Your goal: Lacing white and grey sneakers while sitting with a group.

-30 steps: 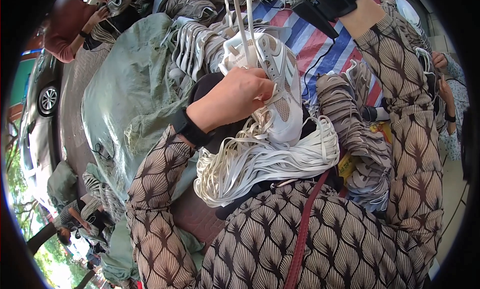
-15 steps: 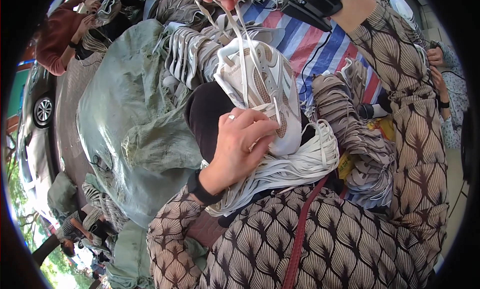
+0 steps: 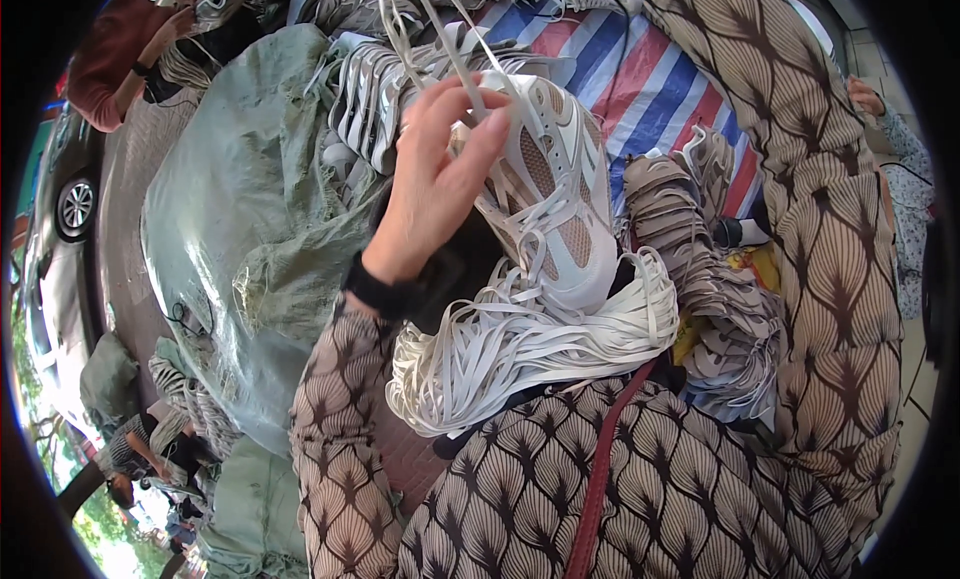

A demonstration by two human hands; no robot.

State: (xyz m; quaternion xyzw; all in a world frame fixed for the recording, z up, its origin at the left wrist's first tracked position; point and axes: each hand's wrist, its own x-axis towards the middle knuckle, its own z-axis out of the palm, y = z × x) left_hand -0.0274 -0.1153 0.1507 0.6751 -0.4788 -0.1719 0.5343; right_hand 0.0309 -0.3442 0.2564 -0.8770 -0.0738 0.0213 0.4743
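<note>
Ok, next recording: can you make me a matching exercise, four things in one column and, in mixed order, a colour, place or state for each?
Column one
1. sneaker
2. lace bundle
3. plastic sheet
4. left hand

Column two
A. striped in red, white and blue
B. has a black band at its wrist
C. white with tan mesh panels
D. a heap of pale strands, just below the toe of the shoe in the picture

Right pairs: 1-C, 2-D, 3-A, 4-B
</note>
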